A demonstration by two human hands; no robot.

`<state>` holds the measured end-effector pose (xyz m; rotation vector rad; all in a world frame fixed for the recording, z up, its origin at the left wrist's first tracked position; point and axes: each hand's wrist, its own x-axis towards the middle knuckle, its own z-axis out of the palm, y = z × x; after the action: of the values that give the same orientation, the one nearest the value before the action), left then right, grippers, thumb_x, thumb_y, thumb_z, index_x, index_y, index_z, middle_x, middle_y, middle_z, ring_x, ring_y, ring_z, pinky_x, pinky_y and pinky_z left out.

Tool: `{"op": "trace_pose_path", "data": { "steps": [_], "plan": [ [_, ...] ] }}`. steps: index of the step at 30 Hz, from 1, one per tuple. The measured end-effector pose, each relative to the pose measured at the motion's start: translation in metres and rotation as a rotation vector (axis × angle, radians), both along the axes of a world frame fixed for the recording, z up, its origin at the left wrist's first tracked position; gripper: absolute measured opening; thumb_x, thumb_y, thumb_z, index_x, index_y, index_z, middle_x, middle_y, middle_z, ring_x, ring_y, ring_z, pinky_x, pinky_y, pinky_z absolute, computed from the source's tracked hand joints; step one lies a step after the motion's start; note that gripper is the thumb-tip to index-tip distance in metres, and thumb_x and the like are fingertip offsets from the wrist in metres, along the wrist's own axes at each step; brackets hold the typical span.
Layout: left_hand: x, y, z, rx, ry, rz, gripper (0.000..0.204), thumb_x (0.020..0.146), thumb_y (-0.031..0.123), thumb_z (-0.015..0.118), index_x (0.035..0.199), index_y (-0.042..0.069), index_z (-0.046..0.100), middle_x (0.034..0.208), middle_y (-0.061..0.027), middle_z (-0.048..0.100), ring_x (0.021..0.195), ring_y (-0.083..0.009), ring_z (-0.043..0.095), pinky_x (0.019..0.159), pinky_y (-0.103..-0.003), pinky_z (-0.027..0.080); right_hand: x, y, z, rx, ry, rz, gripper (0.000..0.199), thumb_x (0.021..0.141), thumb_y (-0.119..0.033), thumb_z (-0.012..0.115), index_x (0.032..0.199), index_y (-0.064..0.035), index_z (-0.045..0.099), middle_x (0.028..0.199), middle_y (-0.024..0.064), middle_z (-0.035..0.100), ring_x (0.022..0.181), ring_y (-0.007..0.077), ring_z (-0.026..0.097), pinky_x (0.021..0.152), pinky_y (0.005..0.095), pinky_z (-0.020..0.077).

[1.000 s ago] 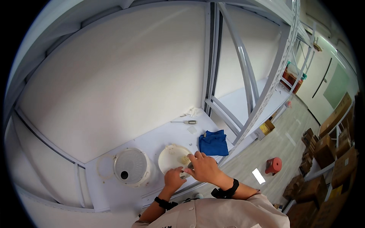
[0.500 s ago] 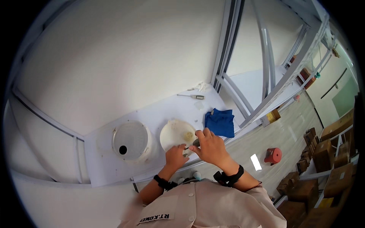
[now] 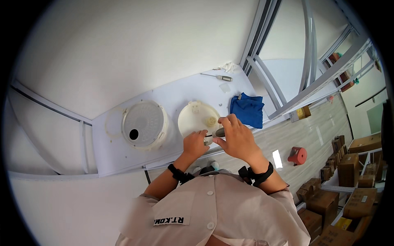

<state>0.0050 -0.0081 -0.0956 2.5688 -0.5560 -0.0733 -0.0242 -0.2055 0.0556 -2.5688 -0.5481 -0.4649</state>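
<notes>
My left hand (image 3: 194, 144) is closed on a small white part (image 3: 207, 141) at the front edge of the table. My right hand (image 3: 239, 137) grips a screwdriver (image 3: 220, 132) by its grey handle, with the short dark shaft pointing left at the white part. Whether the tip touches the part is too small to tell. Just beyond both hands lies a shallow round white dish, or upturned lid (image 3: 189, 116), with a small cream-coloured round piece (image 3: 211, 121) on its right side. My fingers hide the near edge of the dish.
A white bucket (image 3: 144, 119) with a dark round hole in its lid stands left of the dish. A folded blue cloth (image 3: 247, 110) lies to the right. Farther back are another screwdriver (image 3: 223, 78) and a crumpled white cloth (image 3: 230, 67). A red stool (image 3: 297, 156) stands on the floor.
The view has tilted, so the table sits higher in it. Both hands stay together at the table's front edge, still holding the white part and the screwdriver.
</notes>
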Motion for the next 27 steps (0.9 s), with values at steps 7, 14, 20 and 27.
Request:
{"op": "trace_pose_path", "data": {
  "steps": [7, 14, 20, 27],
  "plan": [
    [0.009, 0.001, 0.005, 0.036, 0.026, -0.040, 0.056, 0.065, 0.027, 0.090, 0.116, 0.015, 0.073, 0.105, -0.0006, 0.079, 0.100, -0.0278, 0.073, 0.083, -0.046, 0.059, 0.006, -0.002, -0.016, -0.046, 0.116, -0.088, 0.032, 0.096, -0.020, 0.073, 0.118, -0.0062, 0.054, 0.091, 0.0140, 0.067, 0.078, 0.0360, 0.069, 0.060, 0.0447, 0.0521],
    [0.007, 0.001, 0.002, -0.027, -0.035, -0.042, 0.053, 0.063, 0.024, 0.089, 0.112, 0.012, 0.072, 0.103, -0.0066, 0.077, 0.099, -0.0292, 0.071, 0.091, -0.043, 0.052, 0.002, -0.001, -0.001, -0.060, 0.116, -0.073, 0.031, 0.096, -0.022, 0.074, 0.116, -0.0058, 0.055, 0.088, 0.0139, 0.067, 0.076, 0.0363, 0.069, 0.061, 0.0449, 0.0522],
    [0.009, 0.003, 0.002, -0.042, -0.016, -0.050, 0.057, 0.062, 0.026, 0.090, 0.115, 0.014, 0.074, 0.105, -0.0026, 0.079, 0.099, -0.0287, 0.072, 0.091, -0.044, 0.052, 0.008, -0.002, -0.011, 0.048, 0.038, 0.023, 0.035, 0.096, -0.028, 0.075, 0.116, -0.0051, 0.058, 0.084, 0.0134, 0.064, 0.072, 0.0360, 0.068, 0.057, 0.0439, 0.0513],
    [0.009, 0.002, 0.002, 0.004, -0.029, -0.062, 0.059, 0.061, 0.024, 0.090, 0.116, 0.014, 0.073, 0.105, -0.0031, 0.079, 0.099, -0.0288, 0.072, 0.091, -0.043, 0.052, 0.007, 0.000, -0.004, -0.176, 0.173, -0.162, 0.036, 0.095, -0.028, 0.076, 0.116, -0.0043, 0.058, 0.088, 0.0146, 0.062, 0.071, 0.0353, 0.067, 0.054, 0.0429, 0.0501]
  ]
}}
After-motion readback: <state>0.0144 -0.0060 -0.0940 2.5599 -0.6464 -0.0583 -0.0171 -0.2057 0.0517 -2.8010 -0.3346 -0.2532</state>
